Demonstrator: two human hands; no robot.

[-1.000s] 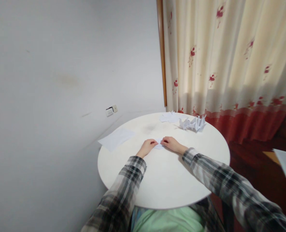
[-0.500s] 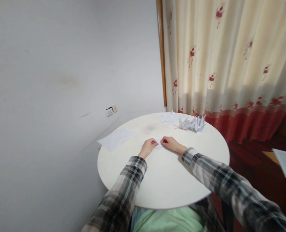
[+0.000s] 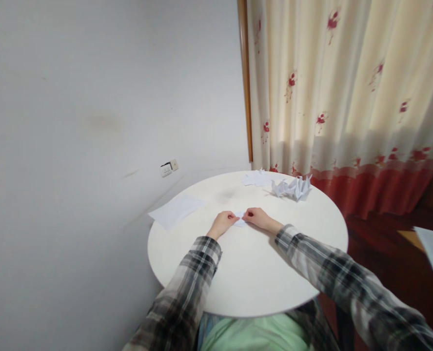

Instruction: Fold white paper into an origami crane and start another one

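Note:
A small folded white paper [image 3: 240, 222] lies on the round white table [image 3: 249, 273], between my two hands. My left hand [image 3: 223, 223] is closed, its thumb and forefinger pinching the paper's left side. From the right, my right hand [image 3: 259, 218] is also closed, with its fingertips pinching the paper's right part. The fingers cover the edges of the paper, so its exact folds are too small to tell.
Several folded paper figures [image 3: 297, 187] stand at the table's back right, beside some flat white paper pieces [image 3: 256, 178]. White sheets [image 3: 176, 209] lie at the left edge near the wall. A patterned curtain [image 3: 348, 97] hangs behind.
My right hand's fingertips have shifted slightly left over the paper, closer to my left hand. Both hands still pinch the paper.

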